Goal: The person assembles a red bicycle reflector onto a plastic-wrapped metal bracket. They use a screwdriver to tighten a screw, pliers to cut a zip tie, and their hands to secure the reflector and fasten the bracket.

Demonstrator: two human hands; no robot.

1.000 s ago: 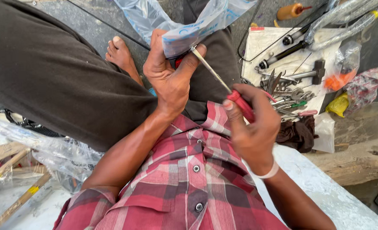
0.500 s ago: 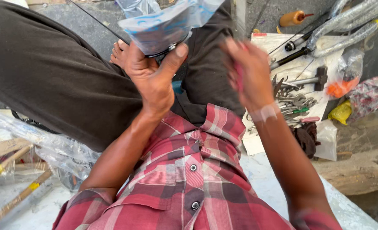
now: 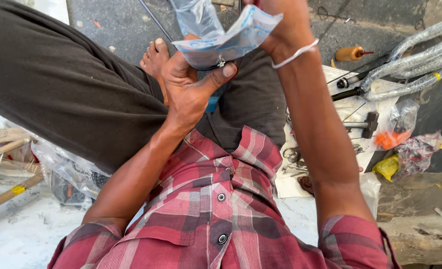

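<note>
At far left, wrapped wooden parts point(image 3: 7, 149) lie beside the dark trouser leg point(image 3: 56, 84). The left hand point(image 3: 188, 92) now pinches the clear plastic bag point(image 3: 221, 37) between thumb and fingers, higher than a second ago. The right hand point(image 3: 280, 25) has risen to the top edge, the red-handled screwdriver gone from sight; its grip cannot be told. At right, a hammer point(image 3: 363, 124) and wrapped tubes point(image 3: 420, 60) crowd the mat, leaving little room.

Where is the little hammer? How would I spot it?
Look to the person's right side, where a pale sheet lies on the ground covered with tools. The hammer lies near the sheet's right edge, just left of a clear bag of orange bits and below the long plastic-wrapped tubes. Its blocky dark head on a thin handle sets it apart from the small shiny tools nearby.
</note>
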